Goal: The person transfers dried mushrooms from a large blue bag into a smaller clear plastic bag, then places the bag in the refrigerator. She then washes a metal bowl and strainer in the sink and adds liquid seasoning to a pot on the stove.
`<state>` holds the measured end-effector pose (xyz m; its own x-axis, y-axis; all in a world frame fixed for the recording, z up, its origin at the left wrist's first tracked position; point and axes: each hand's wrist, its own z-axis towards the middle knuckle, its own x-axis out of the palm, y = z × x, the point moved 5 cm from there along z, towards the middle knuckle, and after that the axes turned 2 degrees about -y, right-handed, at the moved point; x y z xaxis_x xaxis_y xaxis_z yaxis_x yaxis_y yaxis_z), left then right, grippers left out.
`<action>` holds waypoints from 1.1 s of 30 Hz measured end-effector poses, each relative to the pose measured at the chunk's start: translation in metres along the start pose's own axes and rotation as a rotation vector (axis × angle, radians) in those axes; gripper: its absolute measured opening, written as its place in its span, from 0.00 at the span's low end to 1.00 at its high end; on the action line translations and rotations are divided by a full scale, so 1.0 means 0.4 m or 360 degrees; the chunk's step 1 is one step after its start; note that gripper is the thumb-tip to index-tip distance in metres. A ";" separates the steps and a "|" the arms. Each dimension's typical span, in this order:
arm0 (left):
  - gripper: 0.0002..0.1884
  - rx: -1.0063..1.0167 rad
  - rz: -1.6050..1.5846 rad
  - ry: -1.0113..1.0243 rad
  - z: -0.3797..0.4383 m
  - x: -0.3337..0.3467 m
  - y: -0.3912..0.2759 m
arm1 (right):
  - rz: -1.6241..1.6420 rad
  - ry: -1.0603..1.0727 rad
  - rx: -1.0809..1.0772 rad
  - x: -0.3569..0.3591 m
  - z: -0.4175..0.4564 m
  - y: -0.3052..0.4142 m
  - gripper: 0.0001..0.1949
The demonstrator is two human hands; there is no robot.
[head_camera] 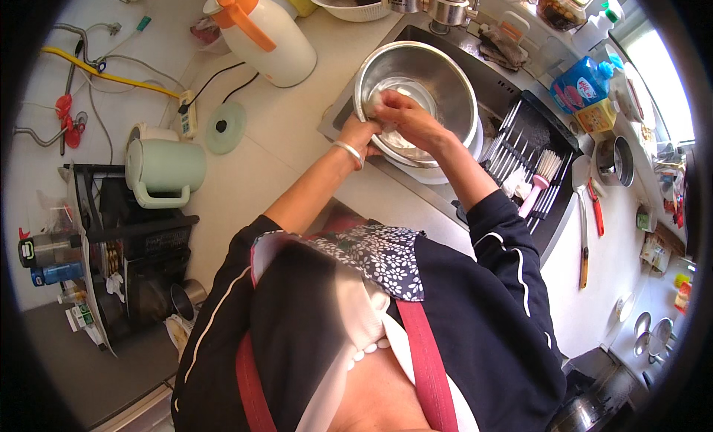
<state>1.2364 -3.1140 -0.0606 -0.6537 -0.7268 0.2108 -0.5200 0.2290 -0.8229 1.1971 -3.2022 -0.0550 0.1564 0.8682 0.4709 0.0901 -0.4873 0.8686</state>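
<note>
A large stainless-steel bowl leans tilted over the sink, its opening facing me. Under it shows the edge of a white basin. My left hand grips the bowl's near left rim, with a bangle on the wrist. Inside the bowl, near that rim, my right hand pinches a whitish, blurred thing, perhaps a cloth, against the wall. Its fingertips are partly hidden. Something pale and shiny lies at the bowl's lower inside, too blurred to name.
Left of the sink stand a white thermal jug with orange handle, a green electric kettle and a power strip. To the right are a drying rack, a pink-handled brush, a spatula and a blue detergent bottle.
</note>
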 end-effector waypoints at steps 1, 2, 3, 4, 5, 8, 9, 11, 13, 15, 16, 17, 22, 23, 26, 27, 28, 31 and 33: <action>0.22 -0.0013 0.0028 0.0000 0.008 -0.005 0.005 | -0.0261 0.0012 -0.0056 0.018 0.013 0.015 0.11; 0.23 -0.0025 0.0057 -0.0001 0.021 -0.013 0.016 | -0.0747 -0.0208 -0.0369 0.030 0.026 0.033 0.11; 0.23 -0.0039 0.0088 0.0004 0.031 -0.016 0.022 | -0.1232 -0.0439 -0.0684 0.046 0.036 0.048 0.11; 0.24 0.0027 0.0132 -0.0123 0.008 0.000 0.003 | -0.1073 -0.0529 -0.0697 0.049 0.049 0.047 0.11; 0.24 0.0018 0.0135 -0.0136 -0.002 0.006 0.001 | -0.0993 -0.0639 -0.0647 0.042 0.073 0.046 0.11; 0.26 -0.0015 0.0214 -0.0191 -0.059 0.051 -0.025 | -0.0658 -0.1144 -0.0635 -0.074 0.179 0.056 0.11; 0.26 0.0007 0.0134 -0.0195 -0.053 0.058 -0.011 | -0.0462 -0.1426 -0.0730 -0.136 0.206 0.063 0.09; 0.25 0.0106 0.0072 -0.0305 -0.064 0.055 -0.007 | -0.0290 -0.2047 -0.0883 -0.202 0.164 0.125 0.10; 0.24 0.0124 0.0040 -0.0336 -0.050 0.044 0.004 | -0.0069 -0.2526 -0.0803 -0.267 0.115 0.128 0.11; 0.23 0.0120 -0.0020 -0.0310 -0.041 0.043 0.011 | 0.0103 -0.2547 -0.0796 -0.299 0.110 0.082 0.12; 0.22 0.0107 -0.0064 -0.0276 -0.040 0.043 0.012 | 0.0190 -0.2555 -0.0790 -0.308 0.111 0.056 0.12; 0.22 0.0094 -0.0107 -0.0240 -0.039 0.042 0.012 | 0.0331 -0.2434 -0.0710 -0.318 0.127 0.030 0.11; 0.19 0.0088 0.0009 -0.0146 -0.045 0.032 0.008 | 0.0579 -0.1525 -0.0424 -0.198 0.170 0.015 0.05; 0.19 0.0070 0.0007 -0.0123 -0.045 0.035 0.002 | 0.0623 -0.1294 -0.0465 -0.175 0.180 0.021 0.05; 0.19 0.0066 -0.0065 -0.0083 -0.032 0.020 -0.007 | 0.0366 -0.0622 -0.0355 -0.077 0.174 -0.027 0.04; 0.19 0.0094 -0.0062 -0.0107 -0.036 0.005 -0.012 | 0.0138 -0.0445 -0.0189 -0.008 0.120 -0.029 0.05; 0.19 0.0120 -0.0047 -0.0108 -0.044 0.006 -0.026 | -0.0044 -0.0323 -0.0080 0.002 0.083 -0.053 0.05; 0.20 0.0219 0.0056 -0.0253 -0.028 -0.023 -0.010 | -0.0812 0.0055 0.0186 -0.043 -0.012 -0.092 0.07; 0.23 0.0350 0.0103 -0.0360 -0.038 -0.018 -0.010 | -0.1627 0.0299 0.0261 -0.091 -0.073 -0.083 0.08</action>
<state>1.2350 -3.0998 -0.0509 -0.5300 -0.8464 0.0518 -0.3339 0.1522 -0.9302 1.1597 -3.2149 -0.0964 -0.2231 0.8669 -0.4457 0.2275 0.4909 0.8410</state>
